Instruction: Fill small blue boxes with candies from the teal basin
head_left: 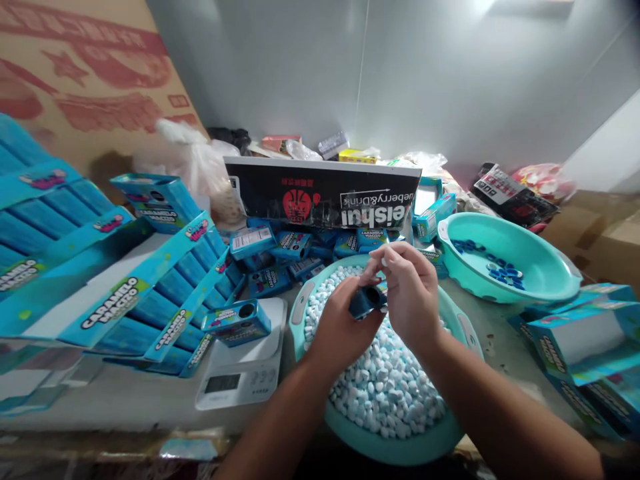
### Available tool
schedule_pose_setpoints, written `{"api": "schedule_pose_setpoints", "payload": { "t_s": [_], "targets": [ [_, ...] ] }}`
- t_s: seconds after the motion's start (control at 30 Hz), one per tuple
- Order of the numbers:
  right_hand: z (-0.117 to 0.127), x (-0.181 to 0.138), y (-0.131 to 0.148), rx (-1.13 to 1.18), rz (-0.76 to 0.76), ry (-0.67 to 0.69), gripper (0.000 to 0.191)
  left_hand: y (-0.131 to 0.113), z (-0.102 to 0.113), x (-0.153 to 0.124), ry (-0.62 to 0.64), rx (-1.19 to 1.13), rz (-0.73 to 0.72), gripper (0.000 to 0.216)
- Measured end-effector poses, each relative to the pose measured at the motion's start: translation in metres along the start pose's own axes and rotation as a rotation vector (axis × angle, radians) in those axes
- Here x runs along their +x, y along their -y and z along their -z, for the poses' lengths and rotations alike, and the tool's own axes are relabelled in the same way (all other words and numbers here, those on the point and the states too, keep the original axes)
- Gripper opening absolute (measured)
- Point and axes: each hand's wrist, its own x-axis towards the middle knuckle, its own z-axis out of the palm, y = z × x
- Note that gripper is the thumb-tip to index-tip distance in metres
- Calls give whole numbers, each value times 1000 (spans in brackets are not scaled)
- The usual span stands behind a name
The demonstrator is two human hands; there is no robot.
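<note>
My left hand (345,327) is wrapped round a small blue candy box (367,300), its round dark hole turned up towards me. Close beside it, my right hand (411,290) has its fingers pinched together, and a small pale candy (384,262) shows at the fingertips. Both hands are over a turquoise basin (393,453) heaped with white and pale blue candies (390,393). Left of the basin, another blue box (239,323) with a hole in its top rests on a white digital scale (267,380).
Display cartons (120,300) filled with blue boxes stand at the left. Loose blue boxes (293,245) lie before a black printed carton (325,193). A second turquoise basin (545,267) holds several small blue pieces (505,273). More display cartons (580,340) are stacked at right.
</note>
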Motion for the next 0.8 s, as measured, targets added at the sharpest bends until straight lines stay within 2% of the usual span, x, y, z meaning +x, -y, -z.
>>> {"api": "schedule_pose_setpoints", "payload": {
  "t_s": [0.07,0.17,0.33,0.4,0.53,0.67,0.8],
  "targets": [
    [0,0,1,-8,-19,-11,17,-2,0,0,-1,-33,68,33],
    [-1,1,1,-15,-46,-18,17,-4,-1,1,-37,-37,51,36],
    [-5,6,0,-96,78,-36,19,-6,-3,0,-36,-44,76,33],
    [-6,8,0,-146,82,-32,24,-8,-2,0,-34,-21,90,35],
    [-6,10,2,-277,62,33,32,-10,0,0,-39,72,74,36],
    [-4,9,5,-376,103,104,27,-8,-1,1,-66,66,56,30],
    [-1,6,3,-391,73,142,26,-5,-3,2,-60,51,62,27]
  ]
}}
